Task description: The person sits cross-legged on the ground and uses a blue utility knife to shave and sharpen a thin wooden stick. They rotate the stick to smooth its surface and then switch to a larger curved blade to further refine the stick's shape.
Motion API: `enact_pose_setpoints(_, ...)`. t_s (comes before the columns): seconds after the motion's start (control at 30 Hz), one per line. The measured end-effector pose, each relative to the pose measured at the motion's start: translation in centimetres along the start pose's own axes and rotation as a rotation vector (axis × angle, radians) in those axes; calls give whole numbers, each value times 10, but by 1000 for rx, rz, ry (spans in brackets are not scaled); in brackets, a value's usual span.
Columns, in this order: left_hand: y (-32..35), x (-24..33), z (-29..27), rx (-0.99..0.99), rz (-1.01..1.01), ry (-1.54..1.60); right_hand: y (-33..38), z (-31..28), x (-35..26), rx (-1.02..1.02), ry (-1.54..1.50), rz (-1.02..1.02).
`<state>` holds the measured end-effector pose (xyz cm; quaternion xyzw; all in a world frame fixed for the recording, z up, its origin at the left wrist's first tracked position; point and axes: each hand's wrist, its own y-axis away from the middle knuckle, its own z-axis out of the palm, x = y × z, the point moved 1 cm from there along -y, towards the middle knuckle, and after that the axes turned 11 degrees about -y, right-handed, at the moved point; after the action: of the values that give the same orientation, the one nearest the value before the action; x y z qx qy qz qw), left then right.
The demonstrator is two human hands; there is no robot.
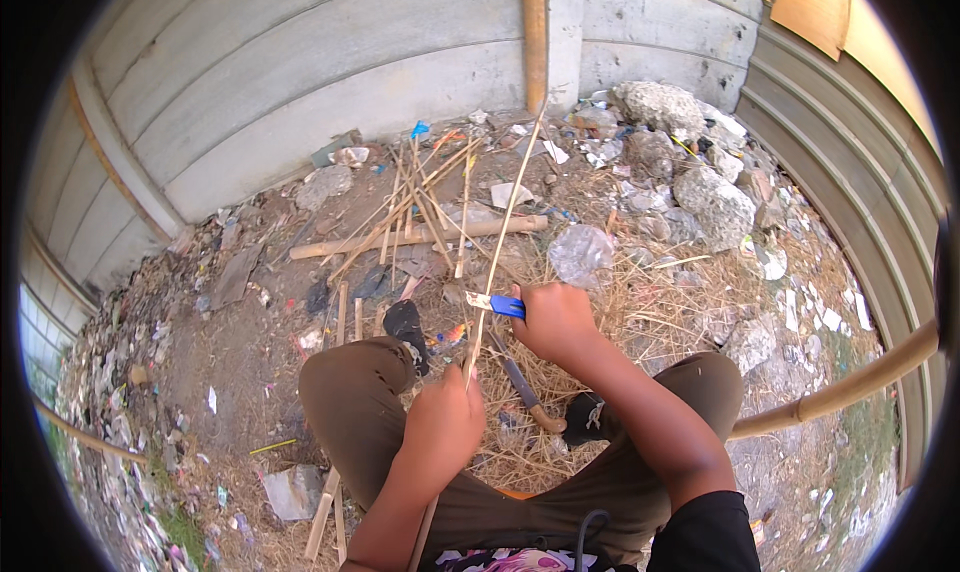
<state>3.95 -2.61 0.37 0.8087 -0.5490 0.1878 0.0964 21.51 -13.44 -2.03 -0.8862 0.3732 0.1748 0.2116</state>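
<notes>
My left hand (443,430) is closed round the lower part of a long, thin bamboo strip (511,207), which slants up and away from me toward the wall. In my right hand (556,322) is a blue box cutter (507,305), gripped by its handle. Its blade end lies across the strip, a little beyond my left fingers. Between my feet, on straw-like shavings, rests a knife (524,386) with a dark blade and a wooden handle. The strip's lower end runs back under my left forearm.
Loose bamboo strips (430,202) are heaped ahead, over a thick bamboo pole (420,237). Rubble chunks (712,207) and a crumpled clear plastic piece (582,254) lie to the right. A concrete wall (360,72) stands ahead. Another bamboo pole (840,387) juts in at right.
</notes>
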Motion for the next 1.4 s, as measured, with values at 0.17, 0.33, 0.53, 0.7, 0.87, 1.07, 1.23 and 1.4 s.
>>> enact_pose_setpoints(0.17,-2,-7,13,22,-85,-187,12,17,-9,-81,24,-74)
enact_pose_setpoints(0.33,8,-16,29,84,3,-391,9,23,-2,-153,45,38)
enact_pose_setpoints(0.53,16,-17,27,44,3,-414,-10,18,15,-171,71,142)
enact_pose_setpoints(0.7,25,-17,32,50,62,-434,-29,15,39,-70,42,296)
enact_pose_setpoints(0.87,42,-2,33,-32,156,-409,-45,-14,79,81,85,462)
enact_pose_setpoints(1.07,66,5,22,-194,170,-311,-49,-43,129,194,3,699)
enact_pose_setpoints(1.23,82,-18,27,-203,108,-66,-41,-44,127,163,3,704)
enact_pose_setpoints(1.4,67,-52,40,-348,-216,517,-35,-9,69,-190,-90,542)
